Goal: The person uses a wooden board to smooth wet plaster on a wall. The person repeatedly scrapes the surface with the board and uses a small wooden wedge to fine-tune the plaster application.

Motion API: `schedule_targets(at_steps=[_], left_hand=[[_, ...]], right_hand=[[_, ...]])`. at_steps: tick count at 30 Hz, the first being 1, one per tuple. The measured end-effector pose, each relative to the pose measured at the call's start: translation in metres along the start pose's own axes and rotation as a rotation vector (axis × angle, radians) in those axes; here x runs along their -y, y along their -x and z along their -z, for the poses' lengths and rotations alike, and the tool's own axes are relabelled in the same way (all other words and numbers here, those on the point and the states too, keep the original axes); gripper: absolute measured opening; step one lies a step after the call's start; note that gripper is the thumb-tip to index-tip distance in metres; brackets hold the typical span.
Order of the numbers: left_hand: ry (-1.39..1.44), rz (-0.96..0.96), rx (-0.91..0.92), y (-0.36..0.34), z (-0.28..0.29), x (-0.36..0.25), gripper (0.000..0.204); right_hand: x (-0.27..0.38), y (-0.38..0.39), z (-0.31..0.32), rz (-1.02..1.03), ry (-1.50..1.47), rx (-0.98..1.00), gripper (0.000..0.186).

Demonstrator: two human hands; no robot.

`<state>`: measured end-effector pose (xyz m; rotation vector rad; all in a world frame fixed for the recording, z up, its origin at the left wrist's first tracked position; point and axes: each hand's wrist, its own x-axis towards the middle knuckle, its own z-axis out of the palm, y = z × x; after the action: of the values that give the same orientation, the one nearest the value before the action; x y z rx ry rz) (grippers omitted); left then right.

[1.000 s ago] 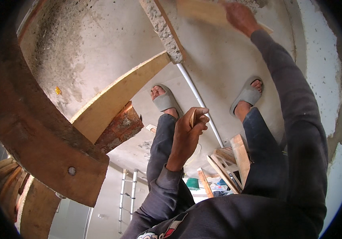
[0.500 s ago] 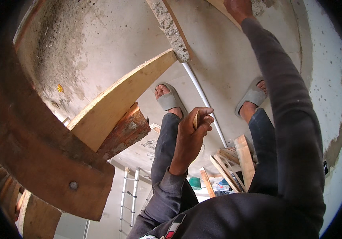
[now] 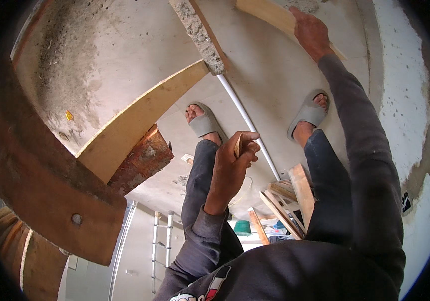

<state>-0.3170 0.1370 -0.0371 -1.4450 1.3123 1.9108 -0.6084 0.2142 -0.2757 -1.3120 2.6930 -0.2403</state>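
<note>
My left hand (image 3: pixel 231 165) is closed in front of my left leg, with its index finger pointing right. A small, thin, light-brown piece that looks like wood (image 3: pixel 238 147) sticks up between its fingers; most of it is hidden. My right arm reaches far forward, where my right hand (image 3: pixel 313 33) is closed over a long pale wooden board (image 3: pixel 265 14). The fingertips are partly hidden. Nearer the left, a curved pale board (image 3: pixel 142 118) stands beside a rough reddish-brown wood piece (image 3: pixel 144 159).
A large curved brown board (image 3: pixel 49 185) with a round spot looms close on the left. A concrete-crusted beam (image 3: pixel 200 37) and a white pipe (image 3: pixel 242 110) lie ahead between my feet. Timber pieces (image 3: pixel 300 193), a green bucket (image 3: pixel 242 228) and a ladder (image 3: pixel 162 241) are behind.
The view has shifted, so most things sit slightly further left. More of the right hand and its board shows now. My left hand keeps the same closed pose.
</note>
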Motion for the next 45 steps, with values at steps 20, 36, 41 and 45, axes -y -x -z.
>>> schedule_targets(at_steps=[20,36,41,45], left_hand=[[-0.031,-0.027,0.036,-0.004,-0.009,0.006,0.021],[-0.225,-0.295,-0.072,0.077,-0.049,-0.067,0.020],[-0.194,-0.589,-0.230,0.099,-0.046,-0.141,0.020],[-0.136,-0.692,-0.340,0.129,-0.038,-0.179,0.021]], right_hand=[[-0.066,0.014,0.032,-0.075,0.088,0.230,0.042],[0.017,0.125,0.153,-0.834,-1.378,0.116,0.041],[0.037,0.174,0.134,-0.944,-1.430,0.278,0.039],[0.050,0.173,0.144,-0.926,-1.542,0.356,0.039]])
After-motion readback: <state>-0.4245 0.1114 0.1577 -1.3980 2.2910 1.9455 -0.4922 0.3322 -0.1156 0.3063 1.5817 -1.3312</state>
